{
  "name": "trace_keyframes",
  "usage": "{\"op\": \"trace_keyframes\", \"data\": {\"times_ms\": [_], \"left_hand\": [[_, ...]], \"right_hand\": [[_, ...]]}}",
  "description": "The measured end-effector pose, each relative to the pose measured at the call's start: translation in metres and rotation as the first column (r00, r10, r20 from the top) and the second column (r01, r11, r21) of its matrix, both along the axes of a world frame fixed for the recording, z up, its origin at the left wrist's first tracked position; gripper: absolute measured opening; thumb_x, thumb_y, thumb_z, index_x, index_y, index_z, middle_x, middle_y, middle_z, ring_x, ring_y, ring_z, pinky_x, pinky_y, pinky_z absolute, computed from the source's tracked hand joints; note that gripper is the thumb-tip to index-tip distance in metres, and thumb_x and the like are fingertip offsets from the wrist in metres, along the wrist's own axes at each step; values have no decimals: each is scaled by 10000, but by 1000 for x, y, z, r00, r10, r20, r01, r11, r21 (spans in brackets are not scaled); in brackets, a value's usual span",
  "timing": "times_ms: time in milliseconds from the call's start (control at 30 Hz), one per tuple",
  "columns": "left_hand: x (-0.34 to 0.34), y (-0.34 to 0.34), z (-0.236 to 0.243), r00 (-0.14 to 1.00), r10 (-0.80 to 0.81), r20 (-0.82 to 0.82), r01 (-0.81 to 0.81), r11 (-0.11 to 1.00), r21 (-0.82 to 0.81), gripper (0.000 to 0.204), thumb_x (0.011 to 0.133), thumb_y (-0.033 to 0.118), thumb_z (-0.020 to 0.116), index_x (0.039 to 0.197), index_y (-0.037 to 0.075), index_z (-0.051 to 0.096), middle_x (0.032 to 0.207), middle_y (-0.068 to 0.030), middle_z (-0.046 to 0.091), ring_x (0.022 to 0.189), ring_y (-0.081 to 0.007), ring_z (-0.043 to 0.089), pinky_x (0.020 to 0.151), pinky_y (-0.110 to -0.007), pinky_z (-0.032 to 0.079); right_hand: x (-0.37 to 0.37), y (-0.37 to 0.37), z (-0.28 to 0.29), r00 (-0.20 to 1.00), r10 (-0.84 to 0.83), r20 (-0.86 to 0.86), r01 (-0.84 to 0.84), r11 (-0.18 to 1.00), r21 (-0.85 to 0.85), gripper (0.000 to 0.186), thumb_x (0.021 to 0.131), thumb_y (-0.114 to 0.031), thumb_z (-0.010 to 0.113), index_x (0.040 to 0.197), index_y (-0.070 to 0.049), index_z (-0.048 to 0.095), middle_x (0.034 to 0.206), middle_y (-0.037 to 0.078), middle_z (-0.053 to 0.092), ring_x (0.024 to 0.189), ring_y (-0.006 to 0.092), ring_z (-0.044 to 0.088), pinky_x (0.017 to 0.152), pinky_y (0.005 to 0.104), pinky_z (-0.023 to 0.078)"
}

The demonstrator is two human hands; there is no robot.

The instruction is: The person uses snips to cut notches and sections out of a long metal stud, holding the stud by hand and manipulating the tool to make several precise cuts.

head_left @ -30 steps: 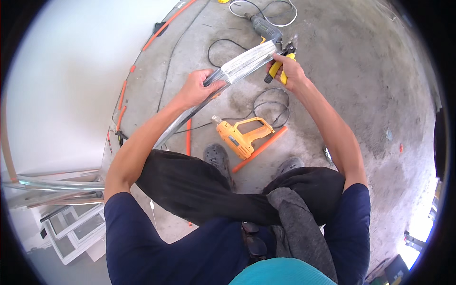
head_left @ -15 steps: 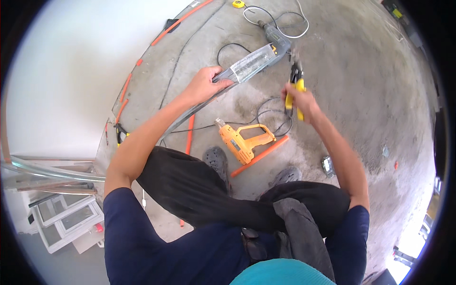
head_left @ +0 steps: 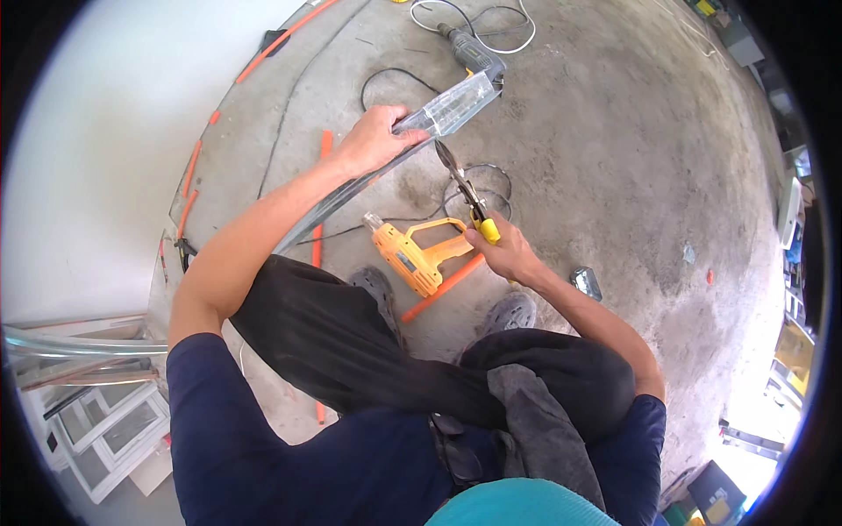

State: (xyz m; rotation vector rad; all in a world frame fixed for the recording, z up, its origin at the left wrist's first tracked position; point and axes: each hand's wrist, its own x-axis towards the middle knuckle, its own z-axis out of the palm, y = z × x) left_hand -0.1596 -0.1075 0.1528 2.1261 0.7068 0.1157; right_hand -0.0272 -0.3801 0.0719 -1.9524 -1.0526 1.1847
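Observation:
My left hand (head_left: 375, 143) is closed around a long, shiny metal channel (head_left: 453, 107), thumb on the near edge and fingers over the far one. The channel slants from beside my left knee up to its cut end near the drill. In my right hand (head_left: 505, 251) is a pair of tin snips (head_left: 466, 187) with yellow handles, pointing up and left. Their blade tips reach the channel's near edge, just right of my left thumb; whether they touch it I cannot tell. My right fingers wrap the handles, partly hiding them.
An orange-yellow heat gun (head_left: 419, 260) lies on the concrete before my feet, by an orange tube (head_left: 449, 287). Beyond the channel's end is a grey corded drill (head_left: 472, 54). Another orange tube (head_left: 317, 250) lies left. White framed panels (head_left: 110, 425) lean at the lower left.
My right hand has brought the snips leftward and slightly down, from out to the right to the channel's near edge. My left hand keeps its grip. The whole view has shifted a little.

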Motion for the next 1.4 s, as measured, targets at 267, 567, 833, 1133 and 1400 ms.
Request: {"op": "trace_keyframes", "data": {"times_ms": [267, 567, 833, 1133, 1400], "left_hand": [[-2, -1, 0, 1000, 6, 18, -7, 999, 31, 297, 924, 275, 735, 1012, -6, 700, 767, -52, 666, 699, -101, 576, 658, -322, 475], [-1, -5, -3, 999, -42, -16, 42, 998, 45, 289, 944, 253, 712, 1046, -13, 664, 808, -78, 671, 750, -118, 571, 710, -336, 483], [0, -13, -4, 997, -68, 39, 66, 996, 55, 285, 947, 250, 703, 1007, -19, 632, 791, -127, 648, 740, -158, 568, 725, -358, 476], [-1, -12, -8, 996, -82, 20, 80, 993, 82, 275, 949, 219, 689, 1031, -33, 614, 827, -168, 656, 754, -180, 583, 734, -372, 481], [-5, -20, -23, 981, -149, 123, 147, 989, 24, 222, 960, 170, 660, 1044, -31, 620, 833, -142, 682, 755, -179, 612, 721, -376, 491]], "right_hand": [[-6, 6, 13, 999, -47, 7, 47, 996, 74, 461, 941, -403, 643, 1213, -34, 597, 1018, 211, 706, 998, 381, 684, 872, 455, 514], [-18, 11, 5, 984, -145, 107, 138, 988, 67, 419, 951, -421, 659, 1115, -40, 601, 944, 187, 694, 910, 347, 676, 817, 447, 509], [-12, 10, -1, 980, -115, 162, 110, 993, 40, 514, 921, -459, 660, 1144, -1, 593, 887, 273, 689, 910, 458, 687, 783, 515, 519], [-8, 10, -6, 973, -112, 203, 104, 993, 52, 510, 927, -454, 655, 1112, 17, 586, 838, 272, 680, 851, 464, 688, 741, 510, 522], [-11, 3, -18, 972, -139, 190, 120, 987, 110, 399, 941, -406, 669, 1047, -31, 586, 851, 196, 670, 818, 364, 669, 752, 457, 507]]}}
